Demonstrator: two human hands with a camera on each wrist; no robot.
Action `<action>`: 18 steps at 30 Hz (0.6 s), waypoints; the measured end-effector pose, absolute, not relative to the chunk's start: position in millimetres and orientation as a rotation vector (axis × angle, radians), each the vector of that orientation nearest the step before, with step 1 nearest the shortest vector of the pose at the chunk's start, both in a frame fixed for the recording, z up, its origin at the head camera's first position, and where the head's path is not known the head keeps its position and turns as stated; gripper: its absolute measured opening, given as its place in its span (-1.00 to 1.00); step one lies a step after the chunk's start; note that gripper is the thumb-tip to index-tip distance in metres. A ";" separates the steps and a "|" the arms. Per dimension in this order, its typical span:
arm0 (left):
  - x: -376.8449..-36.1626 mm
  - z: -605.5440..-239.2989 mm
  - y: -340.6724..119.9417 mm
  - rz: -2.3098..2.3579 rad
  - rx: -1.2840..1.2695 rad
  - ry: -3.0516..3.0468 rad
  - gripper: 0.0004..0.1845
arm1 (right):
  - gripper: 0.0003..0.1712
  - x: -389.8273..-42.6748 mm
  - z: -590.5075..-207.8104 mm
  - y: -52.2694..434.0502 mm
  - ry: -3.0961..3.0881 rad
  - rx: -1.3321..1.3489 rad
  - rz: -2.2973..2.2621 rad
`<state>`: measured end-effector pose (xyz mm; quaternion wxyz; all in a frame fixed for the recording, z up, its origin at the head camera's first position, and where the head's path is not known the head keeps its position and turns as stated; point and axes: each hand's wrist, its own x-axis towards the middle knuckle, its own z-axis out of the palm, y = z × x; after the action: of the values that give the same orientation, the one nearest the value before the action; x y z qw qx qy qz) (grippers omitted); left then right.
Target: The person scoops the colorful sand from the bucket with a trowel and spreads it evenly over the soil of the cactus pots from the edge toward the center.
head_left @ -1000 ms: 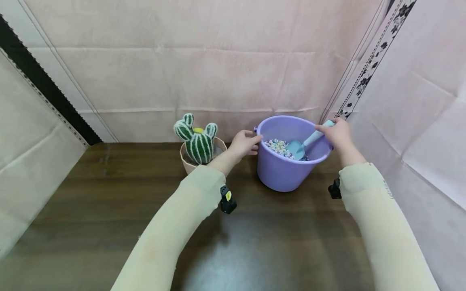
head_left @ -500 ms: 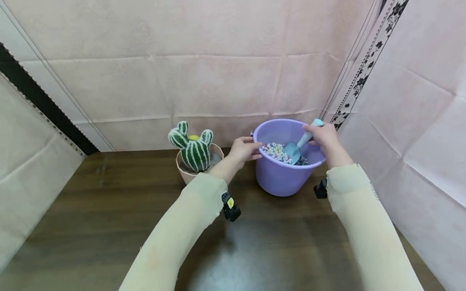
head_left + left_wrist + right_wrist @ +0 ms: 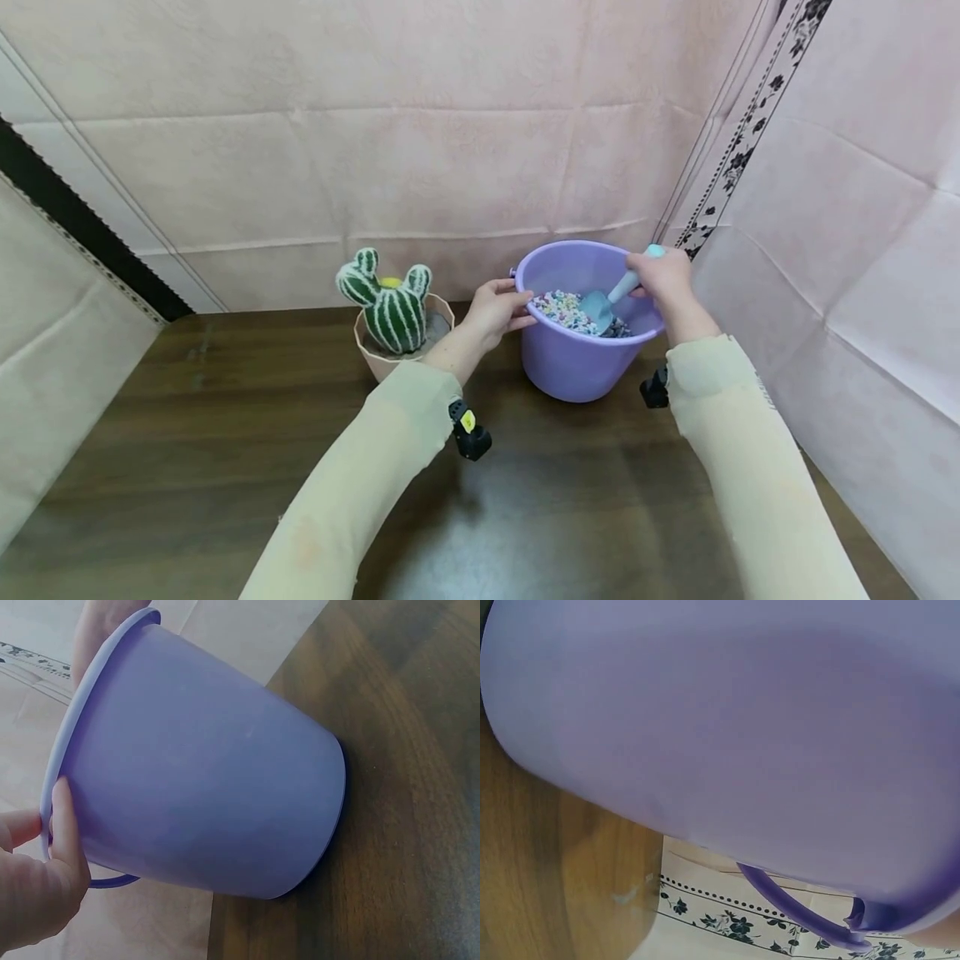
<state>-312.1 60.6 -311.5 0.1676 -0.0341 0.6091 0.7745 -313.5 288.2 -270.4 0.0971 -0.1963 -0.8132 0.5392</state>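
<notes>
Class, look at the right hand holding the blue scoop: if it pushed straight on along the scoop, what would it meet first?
Most likely the coloured pebbles inside the purple bucket: the scoop in the right hand already points down into them.

Bucket (image 3: 577,358) stands on the counter (image 3: 225,433) at the back right, close to the wall. Potted cactus (image 3: 390,312) just left of it, apart. Pebbles (image 3: 564,306) lie in the bucket, scoop (image 3: 611,298) dips into them from the right. Left hand (image 3: 498,308) on the bucket's left rim, between cactus and bucket. Right hand (image 3: 663,279) over the right rim, on the scoop's handle.
</notes>
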 end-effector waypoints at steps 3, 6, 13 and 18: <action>-313.2 -311.2 60.0 2.204 -0.099 1.730 -0.42 | -0.80 -311.0 -267.5 287.8 -2.367 -0.595 1.666; -313.0 -310.5 59.4 2.198 -0.097 1.734 -0.42 | -0.79 -307.3 -265.5 286.4 -2.291 -0.605 1.781; -313.4 -309.8 56.7 2.203 -0.118 1.741 -0.43 | -0.82 -305.4 -263.1 280.1 -2.109 -0.610 1.997; -314.3 -311.1 59.0 2.200 -0.110 1.730 -0.43 | -0.82 -304.1 -261.8 282.0 -1.907 -0.660 2.192</action>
<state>-314.3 59.0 -311.1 0.1697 -0.0387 0.6087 0.7741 -304.1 282.0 -261.8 0.0810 -0.2209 -0.6379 0.7333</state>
